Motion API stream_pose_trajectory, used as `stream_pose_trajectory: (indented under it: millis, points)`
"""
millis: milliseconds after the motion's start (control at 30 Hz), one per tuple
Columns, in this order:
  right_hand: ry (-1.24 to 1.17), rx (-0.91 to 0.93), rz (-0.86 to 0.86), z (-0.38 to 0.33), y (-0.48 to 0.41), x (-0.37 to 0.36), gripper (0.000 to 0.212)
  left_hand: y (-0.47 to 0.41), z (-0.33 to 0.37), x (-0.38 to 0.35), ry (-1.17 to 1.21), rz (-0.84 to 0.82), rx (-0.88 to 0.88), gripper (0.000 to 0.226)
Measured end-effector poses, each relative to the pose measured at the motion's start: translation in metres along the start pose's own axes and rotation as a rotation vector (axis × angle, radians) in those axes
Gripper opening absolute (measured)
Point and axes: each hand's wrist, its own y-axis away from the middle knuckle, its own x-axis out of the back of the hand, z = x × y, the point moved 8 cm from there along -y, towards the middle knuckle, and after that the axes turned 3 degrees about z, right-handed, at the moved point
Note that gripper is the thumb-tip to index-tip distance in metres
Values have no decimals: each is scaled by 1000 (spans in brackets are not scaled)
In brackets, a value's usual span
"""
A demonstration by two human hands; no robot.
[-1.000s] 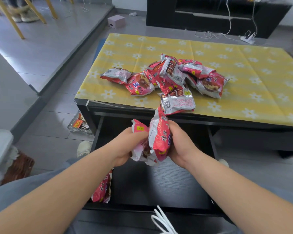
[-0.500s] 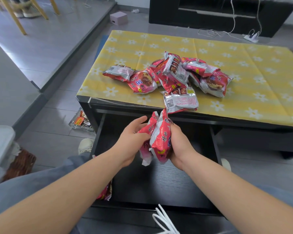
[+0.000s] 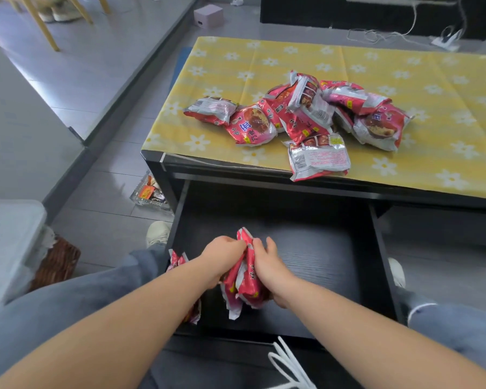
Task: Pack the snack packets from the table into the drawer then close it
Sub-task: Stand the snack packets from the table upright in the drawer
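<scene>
Counting seven snack packets [image 3: 292,119] in the pile on the table [image 3: 264,175]; more may be buried underneath. They are lying on the yellow flowered cloth [image 3: 404,66] near the front edge, and the front packet [image 3: 317,157] is sitting silver side up right at the edge.

One drawer [image 3: 320,262], standing open below the table. More red packets [image 3: 176,261] are lying at its left wall, mostly hidden behind my left forearm, so I can't tell how many.

I'm holding one bundle [image 3: 246,279] of at least two packets, upright, low inside the drawer. I can't tell whether it's touching the floor.

Both forearms are reaching forward and down. My left hand [image 3: 225,256] is gripping the bundle's left side and my right hand [image 3: 267,265] its right side, fingers curled tight on the wrappers.
</scene>
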Motion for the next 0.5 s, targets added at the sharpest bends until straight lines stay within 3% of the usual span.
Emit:
stream_pose_trajectory:
  millis: [133, 200, 267, 333, 400, 500]
  points:
    - [43, -24, -99, 26, -14, -37, 70, -16, -22, 7, -322, 49, 43, 29]
    - [121, 3, -150, 37, -19, -52, 71, -19, -27, 9, -510, 56, 44, 42]
    - [242, 22, -161, 47, -24, -58, 73, -21, -25, 10, -717, 55, -25, 51]
    - [302, 35, -102, 51, -29, -55, 74, -20, -18, 12, -908, 62, -113, 44]
    - [267, 52, -81, 49, -28, -56, 73, -19, -7, 17, -1050, 109, -184, 40]
    - [78, -10, -240, 47, -16, -78, 85, -16, 15, 28, -1104, 208, -237, 42]
